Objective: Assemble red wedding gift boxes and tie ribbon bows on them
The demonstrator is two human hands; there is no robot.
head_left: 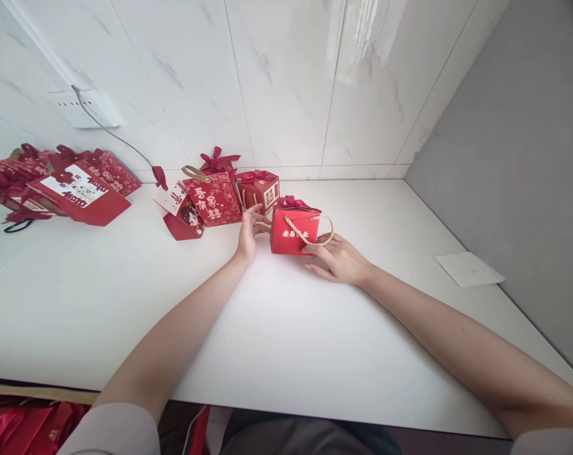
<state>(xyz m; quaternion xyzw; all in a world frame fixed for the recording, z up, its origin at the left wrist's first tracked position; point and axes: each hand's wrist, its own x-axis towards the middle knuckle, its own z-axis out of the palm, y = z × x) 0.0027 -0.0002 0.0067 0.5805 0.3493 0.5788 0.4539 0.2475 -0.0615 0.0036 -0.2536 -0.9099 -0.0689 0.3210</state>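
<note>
A small red gift box [286, 235] with gold lettering, a dark red ribbon bow on top and a twisted gold cord handle is in the middle of the head view. My right hand [341, 258] grips its right side, thumb on the front and the other fingers partly hidden. At the box's left, my left hand [252, 232] has its fingers stretched apart, the tips close to the box's edge; whether they touch it I cannot tell. Just behind stands a square red box [262, 194] with a bow, beside a taller red box [215, 201] with white lettering.
A small red box with a cartoon figure [184, 222] leans at the left of this group. More red gift boxes [85, 196] lie farther left. Behind is a tiled wall with a socket [85, 109] and cable. White paper [469, 269] lies at the right.
</note>
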